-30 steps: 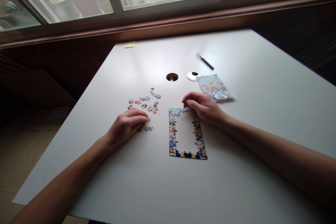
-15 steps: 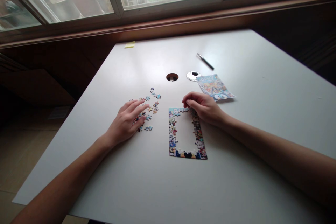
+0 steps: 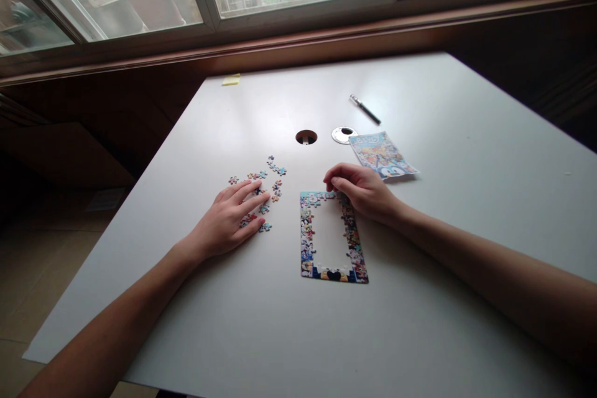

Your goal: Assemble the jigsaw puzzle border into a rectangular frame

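My left hand [image 3: 236, 214] lies spread over a loose pile of small jigsaw pieces [image 3: 277, 190], its fingers apart and covering part of the pile. Several pieces show beyond the fingertips and beside the thumb. To the right is a rectangular puzzle border [image 3: 306, 242] of joined pieces, with bare white table inside it. My right hand [image 3: 361, 189] rests at the border's upper right corner, hiding that corner. Its fingers are curled, thumb against the index finger; whether a piece is between them I cannot make out.
Behind my right hand lies a printed picture sheet [image 3: 380, 152], overlapping a round metal grommet cover [image 3: 344, 135]. A dark pen [image 3: 365, 109] is farther back. The white table [image 3: 280, 336] has an open round hole [image 3: 306, 137]. A yellow sticky note [image 3: 231, 79] marks the far edge, near the window.
My left hand has slid slightly to the right over the pile, uncovering a piece at its upper left. My right hand has stayed in place.
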`<state>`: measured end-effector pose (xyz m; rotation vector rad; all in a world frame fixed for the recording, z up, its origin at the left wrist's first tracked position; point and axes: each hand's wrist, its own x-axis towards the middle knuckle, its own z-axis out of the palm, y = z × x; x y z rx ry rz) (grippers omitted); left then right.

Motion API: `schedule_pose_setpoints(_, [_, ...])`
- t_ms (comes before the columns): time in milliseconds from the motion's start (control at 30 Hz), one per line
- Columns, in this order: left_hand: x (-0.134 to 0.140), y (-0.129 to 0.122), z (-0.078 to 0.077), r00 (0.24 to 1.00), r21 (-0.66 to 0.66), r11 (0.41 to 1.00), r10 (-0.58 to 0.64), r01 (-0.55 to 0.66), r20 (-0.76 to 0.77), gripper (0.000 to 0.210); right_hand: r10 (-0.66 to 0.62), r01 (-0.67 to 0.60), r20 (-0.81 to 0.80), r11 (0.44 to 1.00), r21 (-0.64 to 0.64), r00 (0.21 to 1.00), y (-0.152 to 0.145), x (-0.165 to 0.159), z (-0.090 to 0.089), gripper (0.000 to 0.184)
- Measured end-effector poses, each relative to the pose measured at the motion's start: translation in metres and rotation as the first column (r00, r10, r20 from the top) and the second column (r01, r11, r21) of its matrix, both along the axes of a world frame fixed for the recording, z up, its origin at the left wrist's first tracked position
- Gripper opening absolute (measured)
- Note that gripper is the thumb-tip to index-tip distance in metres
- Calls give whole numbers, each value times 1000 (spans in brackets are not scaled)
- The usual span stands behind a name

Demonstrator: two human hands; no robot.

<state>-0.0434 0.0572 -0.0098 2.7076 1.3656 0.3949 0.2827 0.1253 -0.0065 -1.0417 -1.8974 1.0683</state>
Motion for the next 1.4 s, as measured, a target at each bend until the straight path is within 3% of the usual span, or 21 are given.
schedule_pose_setpoints(433, [-2,7,0,969,125,992,-51,21,241,21,-2,2,2,1000,-4,1000,0,0,0,15])
schedule_pose_setpoints(667, [-3,5,-1,972,135,990,5,-37,236,21,-1,1,3,1000,-3,1000,0,0,0,15])
schedule_pose_setpoints(967, [5,1,6,888,129,986,30,-101,460,28,4,-4,-8,1000,-3,1000,0,1,-1,15])
schedule_pose_setpoints(1167, [6,1,7,890,119,985,58,-124,453,25,5,-5,-10,1000,-5,1000,0,1,-1,15])
schedule_pose_setpoints(1400, [2,-1,0,879,158,960,137,-232,457,18,0,0,-6,1000,-6,1000,0,1,-1,16])
